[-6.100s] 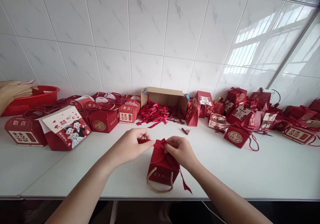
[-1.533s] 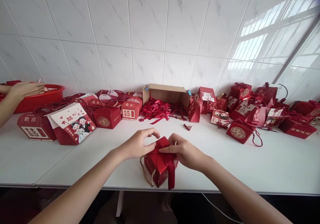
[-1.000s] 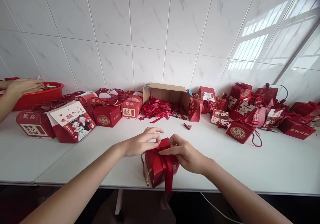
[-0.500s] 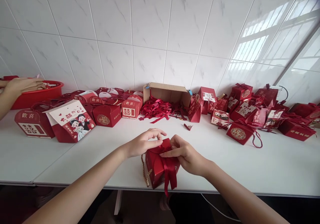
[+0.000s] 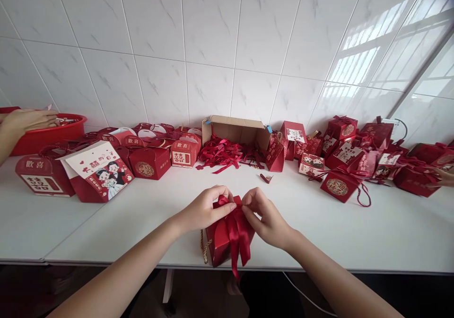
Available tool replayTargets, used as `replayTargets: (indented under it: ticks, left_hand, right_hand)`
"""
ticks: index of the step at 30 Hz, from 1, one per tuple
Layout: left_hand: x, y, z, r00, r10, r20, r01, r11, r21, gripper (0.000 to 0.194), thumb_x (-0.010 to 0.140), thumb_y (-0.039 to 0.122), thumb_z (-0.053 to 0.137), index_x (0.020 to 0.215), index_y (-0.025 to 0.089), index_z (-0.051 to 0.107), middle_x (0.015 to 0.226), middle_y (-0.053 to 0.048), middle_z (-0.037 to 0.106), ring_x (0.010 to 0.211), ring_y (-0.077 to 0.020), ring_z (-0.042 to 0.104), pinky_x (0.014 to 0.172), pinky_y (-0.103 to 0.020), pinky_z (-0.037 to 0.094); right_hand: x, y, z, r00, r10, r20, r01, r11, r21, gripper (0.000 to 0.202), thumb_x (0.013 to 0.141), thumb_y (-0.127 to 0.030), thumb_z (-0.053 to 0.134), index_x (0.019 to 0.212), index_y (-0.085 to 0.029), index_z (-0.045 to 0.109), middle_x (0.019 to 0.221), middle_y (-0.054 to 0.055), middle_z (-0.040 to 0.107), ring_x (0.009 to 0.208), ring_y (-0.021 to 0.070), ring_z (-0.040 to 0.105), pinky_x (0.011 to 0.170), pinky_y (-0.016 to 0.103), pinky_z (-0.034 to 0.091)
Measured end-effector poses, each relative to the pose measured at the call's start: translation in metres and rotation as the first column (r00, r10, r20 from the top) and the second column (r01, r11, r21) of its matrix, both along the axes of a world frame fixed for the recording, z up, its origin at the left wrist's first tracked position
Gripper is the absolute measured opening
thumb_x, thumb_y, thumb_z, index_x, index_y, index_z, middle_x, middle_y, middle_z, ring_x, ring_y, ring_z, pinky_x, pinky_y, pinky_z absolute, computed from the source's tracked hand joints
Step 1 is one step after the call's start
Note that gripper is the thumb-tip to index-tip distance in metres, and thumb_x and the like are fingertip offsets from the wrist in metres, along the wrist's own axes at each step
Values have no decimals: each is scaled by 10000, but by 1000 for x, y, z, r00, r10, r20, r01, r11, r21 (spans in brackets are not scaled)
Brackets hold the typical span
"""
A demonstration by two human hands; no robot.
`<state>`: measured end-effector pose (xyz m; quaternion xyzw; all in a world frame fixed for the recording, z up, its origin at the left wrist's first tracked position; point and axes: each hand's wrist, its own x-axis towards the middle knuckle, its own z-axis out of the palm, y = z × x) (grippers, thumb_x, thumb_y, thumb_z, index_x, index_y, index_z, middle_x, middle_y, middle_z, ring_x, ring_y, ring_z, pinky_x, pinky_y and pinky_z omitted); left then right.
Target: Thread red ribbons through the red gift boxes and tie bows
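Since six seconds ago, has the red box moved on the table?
Yes. The red box turned, bringing its rope handle to the left; it remains near the table edge.

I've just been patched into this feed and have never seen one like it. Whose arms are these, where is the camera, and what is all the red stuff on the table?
There is no machine here. The camera sits on a person's head and looks forward and down, so the two bare arms coming in from the bottom are their own. The left hand and the right hand both pinch a red ribbon on top of a small red gift box with a rope handle, near the front edge of the white table. Ribbon tails hang down the box's front. Behind stand many more red boxes, and an open cardboard carton spilling loose ribbons. At far left, another person's hand rests at a red basin.
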<state>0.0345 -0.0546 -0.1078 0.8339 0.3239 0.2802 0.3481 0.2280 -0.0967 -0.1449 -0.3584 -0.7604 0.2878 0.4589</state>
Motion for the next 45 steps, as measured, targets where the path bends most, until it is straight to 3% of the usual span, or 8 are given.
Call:
replayTargets:
  ticks: [4,9,15,22,29,34,39,45]
  left_hand:
    - [0,3,-3,999,-23,42,26,997,-76,165,830,337,565,783,180,575,738,10,553,701,-133,524,692,-270,463]
    - [-4,4,-6,997,9,75,-6,999,-37,311,769,319,639,591,198,415,722,-19,604,899,-213,610,828,-338,462]
    - [-10,5,-12,998,18,68,-15,999,-45,378,752,322,655,593,211,330,833,-48,662,961,-226,622,852,-348,459]
    - [-7,-1,-8,994,31,105,-22,996,-84,307,788,314,624,594,197,415,871,-49,716,949,-218,632,865,-350,451]
    - [-2,-15,-7,989,108,106,-94,987,-128,204,749,369,686,687,183,631,814,-38,700,921,-228,649,806,-317,484]
    - [2,-20,-11,982,137,128,-113,976,-184,197,702,330,731,657,171,622,754,-52,691,955,-257,655,790,-316,493]
    - [3,-15,-20,976,127,177,-89,974,-206,344,672,306,748,525,187,461,641,-20,616,1011,-272,650,795,-308,500]
    - [3,-11,-25,973,93,211,-50,978,-202,432,664,291,742,502,202,352,487,59,362,898,-264,689,832,-325,508]
  right_hand:
    - [-3,0,-4,991,-19,-134,8,996,-85,113,894,-222,453,866,-236,344,785,-24,448,622,101,409,529,215,379]
    - [-4,0,-8,957,-66,-282,22,988,-154,167,871,-250,488,838,-243,324,754,-39,453,571,90,390,474,194,342]
    - [5,3,-13,924,-142,-354,90,983,-160,220,852,-282,550,818,-238,337,729,-50,454,574,87,407,505,206,345]
    - [12,1,2,994,-47,-99,18,961,-277,257,872,-418,559,996,-192,555,841,16,540,703,119,522,613,257,448]
    - [9,-5,5,989,-106,107,115,991,-73,190,887,-327,548,776,-182,602,815,38,581,733,144,549,651,281,462]
    - [4,-4,2,991,-124,59,125,992,-27,146,900,-300,526,865,-195,622,1004,71,653,961,185,599,841,320,468]
    - [-6,-4,-1,981,-187,42,190,978,-81,201,913,-324,477,817,-182,582,867,62,665,803,172,615,734,298,485]
    - [-10,-6,-5,956,-292,22,293,954,-56,253,901,-377,474,745,-190,543,779,50,633,711,171,580,657,287,465]
